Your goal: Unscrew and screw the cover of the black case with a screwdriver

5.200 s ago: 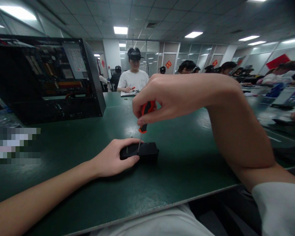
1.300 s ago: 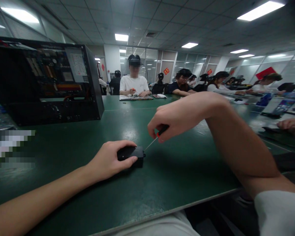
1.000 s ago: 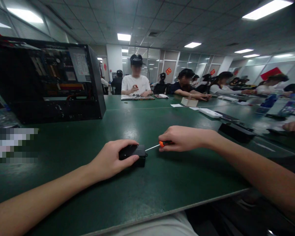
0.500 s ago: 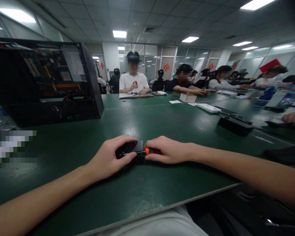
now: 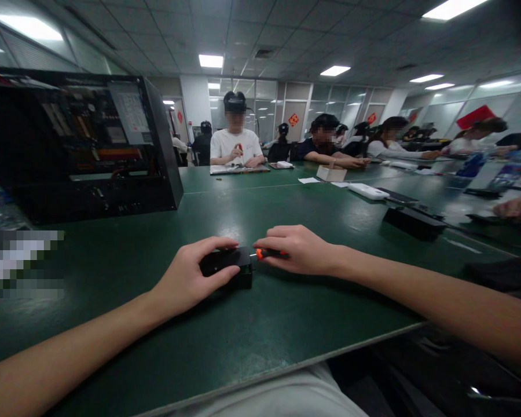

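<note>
My left hand (image 5: 194, 268) is wrapped round a small black box (image 5: 239, 262) lying on the green table, thumb on the near side and fingers over the far side. My right hand (image 5: 296, 250) is closed on a screwdriver (image 5: 273, 253) with an orange and black handle. Its thin metal shaft points left at the right end of the box. Whether the tip sits in a screw is too small to tell.
An open black computer case (image 5: 99, 145) stands at the left on the green table (image 5: 286, 324). Farther right lie a black block (image 5: 414, 223), a white device (image 5: 368, 191) and a small open box (image 5: 331, 173). A person (image 5: 237, 142) sits across the table.
My right hand has shifted slightly up and away, drawing the screwdriver shaft back from across the box to its right end. My left hand keeps its grip, with the box moved slightly left.
</note>
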A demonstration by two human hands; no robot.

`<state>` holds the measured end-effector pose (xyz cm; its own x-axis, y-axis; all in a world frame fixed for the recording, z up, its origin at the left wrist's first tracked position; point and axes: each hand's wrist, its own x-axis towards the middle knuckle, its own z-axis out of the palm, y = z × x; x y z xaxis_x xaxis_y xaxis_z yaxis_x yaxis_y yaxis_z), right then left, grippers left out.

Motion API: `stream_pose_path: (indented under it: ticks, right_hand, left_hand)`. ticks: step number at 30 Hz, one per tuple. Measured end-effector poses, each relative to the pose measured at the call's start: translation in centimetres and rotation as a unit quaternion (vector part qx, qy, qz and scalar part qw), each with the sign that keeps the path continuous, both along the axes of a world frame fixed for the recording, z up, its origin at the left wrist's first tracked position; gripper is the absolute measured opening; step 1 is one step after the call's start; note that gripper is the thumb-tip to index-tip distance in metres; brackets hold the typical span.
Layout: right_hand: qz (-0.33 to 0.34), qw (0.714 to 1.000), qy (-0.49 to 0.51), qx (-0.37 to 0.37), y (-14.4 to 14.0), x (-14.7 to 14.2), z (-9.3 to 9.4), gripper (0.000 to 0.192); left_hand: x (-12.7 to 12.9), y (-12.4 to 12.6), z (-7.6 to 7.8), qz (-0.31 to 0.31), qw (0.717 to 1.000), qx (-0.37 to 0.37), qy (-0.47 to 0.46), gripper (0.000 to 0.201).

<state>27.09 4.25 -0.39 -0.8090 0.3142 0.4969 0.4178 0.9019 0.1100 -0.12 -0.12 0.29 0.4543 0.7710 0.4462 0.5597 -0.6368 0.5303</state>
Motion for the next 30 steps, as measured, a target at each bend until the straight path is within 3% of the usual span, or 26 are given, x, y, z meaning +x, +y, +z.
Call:
stream_pose_path:
  ticks: [3, 10, 15, 21, 25, 30]
  right_hand:
    - [0.003, 0.999, 0.024, -0.021, -0.5, -0.7, -0.3, 0.027]
    - [0.040, 0.977, 0.087, -0.189, -0.4, -1.7, -0.8, 0.025]
    - [0.027, 0.984, 0.052, -0.167, 0.5, -1.1, -0.9, 0.029]
    - [-0.043, 0.981, 0.052, -0.179, 1.4, -0.7, -1.1, 0.031]
    - [-0.070, 0.982, 0.020, -0.176, 1.8, -0.7, -1.4, 0.029]
    - [-0.054, 0.982, 0.052, -0.171, 1.0, -1.1, -0.9, 0.032]
  left_hand:
    - [0.0, 0.0, 0.0, 0.002, 1.000, 0.003, 0.001, 0.039]
    - [0.0, -0.2, 0.1, 0.010, 1.000, 0.000, -0.008, 0.040]
    - [0.4, -0.1, 0.7, 0.026, 0.993, -0.067, -0.098, 0.039]
    - [-0.7, 2.6, 0.7, 0.105, 0.928, -0.199, -0.298, 0.052]
    - [-1.5, 4.0, 0.4, 0.121, 0.888, -0.303, -0.325, 0.039]
    - [-1.2, 3.8, 0.8, 0.109, 0.874, -0.327, -0.343, 0.030]
